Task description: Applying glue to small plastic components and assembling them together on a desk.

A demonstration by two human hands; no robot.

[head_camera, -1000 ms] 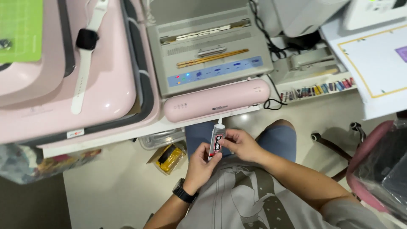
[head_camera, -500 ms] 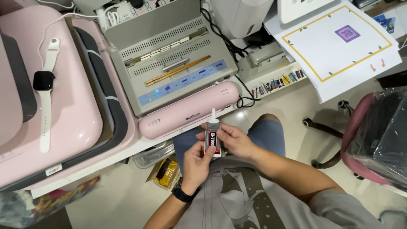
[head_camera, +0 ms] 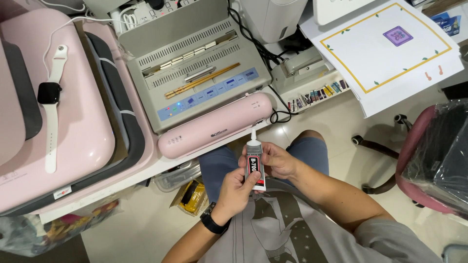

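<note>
Since the earlier frame, my view has shifted right; both hands keep the glue tube (head_camera: 255,164) upright over my lap, left hand (head_camera: 235,191) gripping its base, right hand (head_camera: 274,159) its side, near the worktop (head_camera: 146,170).

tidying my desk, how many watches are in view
2: a white-strapped smartwatch lying on the pink machine's lid, and a black wristwatch on the left wrist. Others may be hidden.

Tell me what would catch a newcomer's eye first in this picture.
Probably the glue tube, held upright at centre by the left hand and right hand, nozzle up. Just above it a pink laminator lies along the desk edge. At far left a white smartwatch rests on a big pink machine.
</note>
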